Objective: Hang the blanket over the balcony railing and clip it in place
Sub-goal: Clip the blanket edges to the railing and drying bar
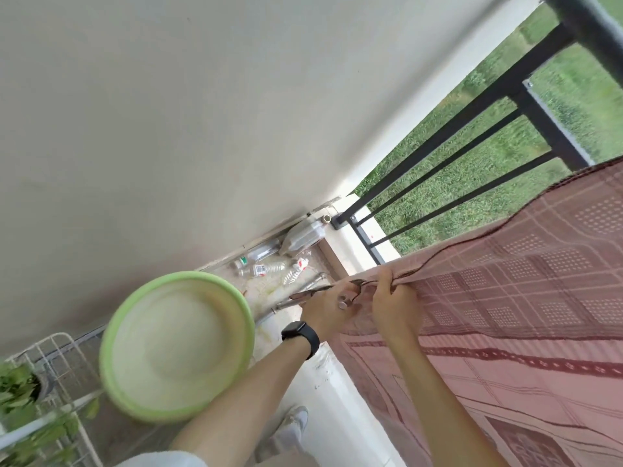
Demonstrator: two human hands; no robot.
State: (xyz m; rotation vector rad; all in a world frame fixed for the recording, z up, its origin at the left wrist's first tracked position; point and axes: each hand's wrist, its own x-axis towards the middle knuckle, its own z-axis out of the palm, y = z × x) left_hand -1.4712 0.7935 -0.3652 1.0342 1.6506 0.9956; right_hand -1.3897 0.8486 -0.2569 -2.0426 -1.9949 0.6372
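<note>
Blanket [505,298], pink with a woven check, hangs over the black balcony railing [499,85] and spreads away to the right of both my hands. Its dark hem runs up from my fingers toward the bare bars. My left grip [325,308] is curled round the bunched corner of that hem. My right grip [392,303], just beside it, pinches the same edge from above. Both are closed on cloth, neither one open.

I judge the hanging part mostly done, since the cloth drapes over the rail and falls down the inside face below my right forearm. The corner in my hands looks gathered rather than flat, so it probably needs pulling straight. I see no clip fastened along the hem, so clipping is what remains. A small pale round thing [343,303] sits against my left fingers. It may be a clip or a ring, I cannot tell which.

A green basin [175,345] stands to the left of my left forearm. Clear bottles [261,269] lie on the floor beyond my left grip, and their red-and-white labels are too small to read. The watch [301,334] on my left wrist shows a dark face with no writing.
</note>
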